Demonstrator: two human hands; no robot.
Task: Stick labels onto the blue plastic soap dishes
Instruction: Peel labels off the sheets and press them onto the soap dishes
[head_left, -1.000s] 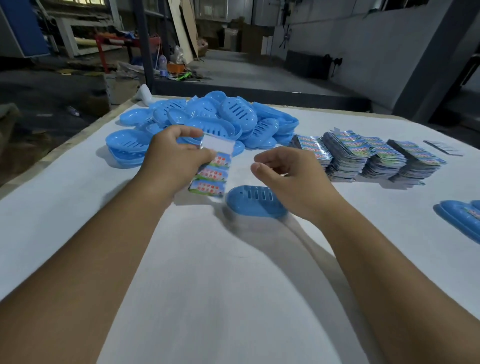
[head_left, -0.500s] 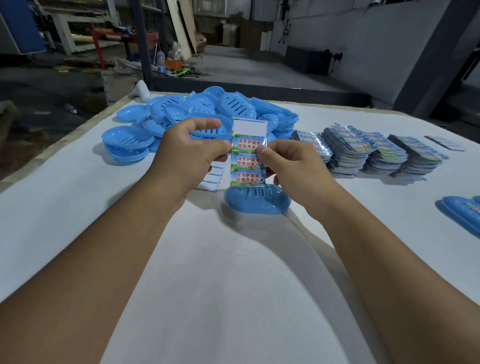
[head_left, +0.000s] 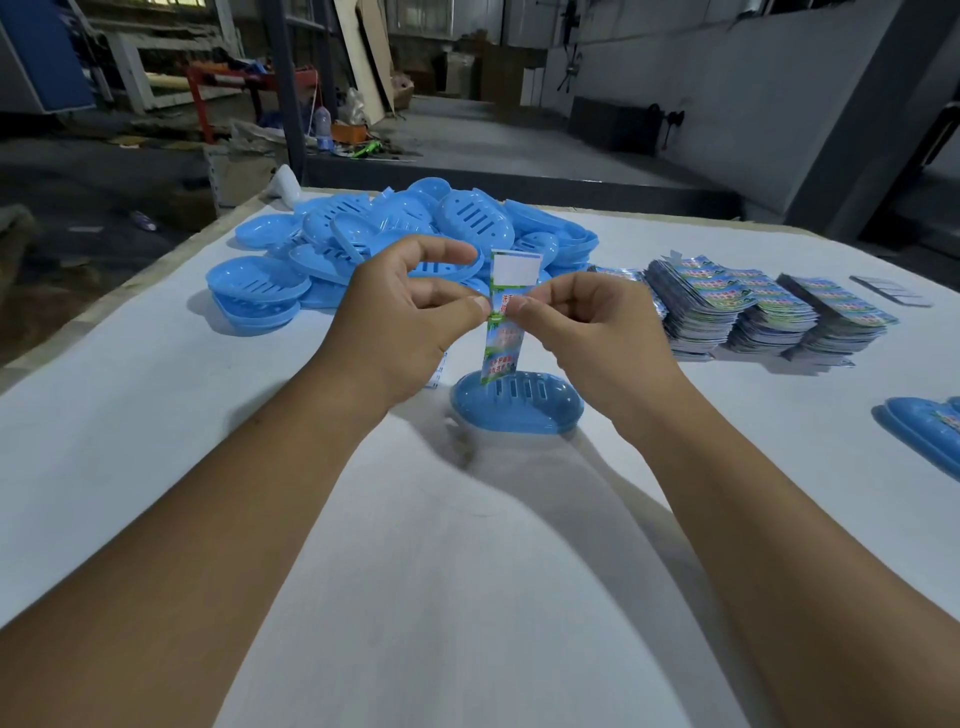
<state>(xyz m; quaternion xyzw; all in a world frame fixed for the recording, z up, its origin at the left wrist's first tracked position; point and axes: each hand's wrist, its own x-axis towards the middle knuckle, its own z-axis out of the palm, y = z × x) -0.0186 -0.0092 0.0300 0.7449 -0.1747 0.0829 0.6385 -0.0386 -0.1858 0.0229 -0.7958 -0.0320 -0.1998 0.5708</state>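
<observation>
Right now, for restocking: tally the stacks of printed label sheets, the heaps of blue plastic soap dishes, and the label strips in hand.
stacks of printed label sheets: 4
heap of blue plastic soap dishes: 1
printed label strip, pinched by left hand and right hand: 1
Total: 6

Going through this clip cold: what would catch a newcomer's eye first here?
Both hands, the left hand and right hand, pinch a label strip upright above a lone soap dish at table centre. Behind them sits a heap of blue soap dishes, with stacks of label sheets to the right.
</observation>
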